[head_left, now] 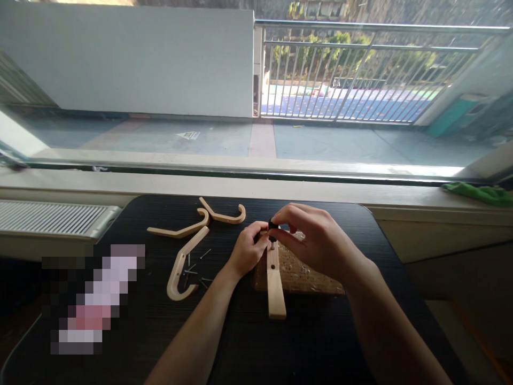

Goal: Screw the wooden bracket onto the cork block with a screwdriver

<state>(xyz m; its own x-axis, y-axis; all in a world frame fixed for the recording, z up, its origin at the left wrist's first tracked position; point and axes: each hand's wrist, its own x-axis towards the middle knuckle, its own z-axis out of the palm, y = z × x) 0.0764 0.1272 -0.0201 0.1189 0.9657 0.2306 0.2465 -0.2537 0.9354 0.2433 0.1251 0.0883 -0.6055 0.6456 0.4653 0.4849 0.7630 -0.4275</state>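
My right hand pinches a short black-handled tool, which looks like a stubby screwdriver, held upright. Its metal lower end meets a pale wooden hook near a hole; whether a screw sits under it I cannot tell. The fingers of my left hand are closed on the far end of that same wooden hook, partly hiding it. Under the hook lies a brown board with a glossy, bubbly wrapping. The hook's straight end juts out toward me past the board.
Left of my hands lie several screws beside a wooden hook with two holes. Two more hooks, one curved left and one farther back, rest on the black table. A radiator and windowsill border it.
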